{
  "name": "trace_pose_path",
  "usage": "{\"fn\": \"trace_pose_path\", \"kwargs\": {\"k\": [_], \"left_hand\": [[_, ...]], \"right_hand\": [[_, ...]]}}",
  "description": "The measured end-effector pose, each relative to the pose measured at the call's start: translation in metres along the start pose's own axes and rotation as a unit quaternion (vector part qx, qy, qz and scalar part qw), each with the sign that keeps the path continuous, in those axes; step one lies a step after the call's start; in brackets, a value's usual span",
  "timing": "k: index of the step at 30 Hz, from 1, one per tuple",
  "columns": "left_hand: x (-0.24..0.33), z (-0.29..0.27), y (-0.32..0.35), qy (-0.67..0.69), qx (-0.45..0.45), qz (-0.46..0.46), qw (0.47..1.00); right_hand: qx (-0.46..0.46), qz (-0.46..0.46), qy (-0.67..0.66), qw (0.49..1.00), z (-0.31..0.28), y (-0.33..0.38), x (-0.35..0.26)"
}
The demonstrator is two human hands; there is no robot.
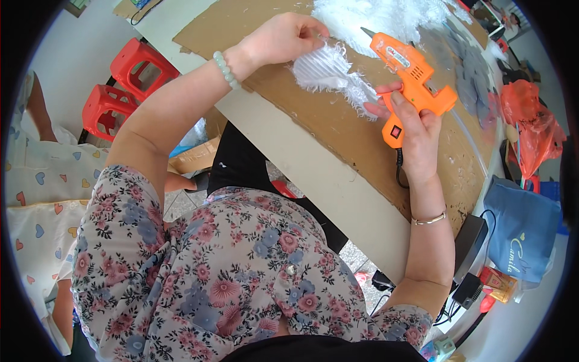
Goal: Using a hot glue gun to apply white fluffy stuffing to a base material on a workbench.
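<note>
My right hand is wrapped round the handle of an orange hot glue gun, whose metal nozzle points up and to the left. A black cord hangs from the base of its grip. Farther left, my left hand is closed in a pinch at the upper end of a white, ribbed fabric piece with frayed edges. That piece stretches toward the fingers of my right hand. Beyond both hands lies a pile of fluffy white material. Under all this is a brown cardboard sheet on the table.
The pale table edge runs diagonally in front of me. Red stools stand at left, beside a person in heart-patterned clothing. At right are a red plastic bag, a blue bag, a black box and cables.
</note>
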State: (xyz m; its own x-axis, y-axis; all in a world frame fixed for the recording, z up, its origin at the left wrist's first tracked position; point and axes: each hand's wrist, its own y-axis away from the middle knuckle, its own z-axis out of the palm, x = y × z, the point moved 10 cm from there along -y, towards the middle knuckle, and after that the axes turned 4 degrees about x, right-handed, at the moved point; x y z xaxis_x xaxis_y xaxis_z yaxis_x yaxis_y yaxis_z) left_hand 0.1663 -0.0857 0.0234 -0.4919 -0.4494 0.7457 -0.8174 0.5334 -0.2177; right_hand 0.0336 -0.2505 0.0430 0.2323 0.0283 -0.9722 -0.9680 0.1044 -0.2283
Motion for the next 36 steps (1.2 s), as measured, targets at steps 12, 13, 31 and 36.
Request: {"fn": "trace_pose_path", "kwargs": {"k": [12,13,31,36], "left_hand": [[0.095,-0.011,0.053,-0.183,0.158,0.290,0.926],[0.088,-0.008,0.051,-0.191,0.151,0.276,0.930],[0.074,0.015,0.044,-0.120,0.015,0.248,0.961],[0.090,0.014,0.072,-0.155,0.030,0.345,0.925]], "right_hand": [[0.072,-0.005,0.016,0.997,-0.024,-0.004,-0.008],[0.072,-0.006,0.016,0.997,-0.023,-0.004,-0.007],[0.015,0.012,0.010,1.000,-0.007,-0.001,0.006],[-0.015,0.032,-0.043,0.998,-0.001,-0.001,0.012]]}}
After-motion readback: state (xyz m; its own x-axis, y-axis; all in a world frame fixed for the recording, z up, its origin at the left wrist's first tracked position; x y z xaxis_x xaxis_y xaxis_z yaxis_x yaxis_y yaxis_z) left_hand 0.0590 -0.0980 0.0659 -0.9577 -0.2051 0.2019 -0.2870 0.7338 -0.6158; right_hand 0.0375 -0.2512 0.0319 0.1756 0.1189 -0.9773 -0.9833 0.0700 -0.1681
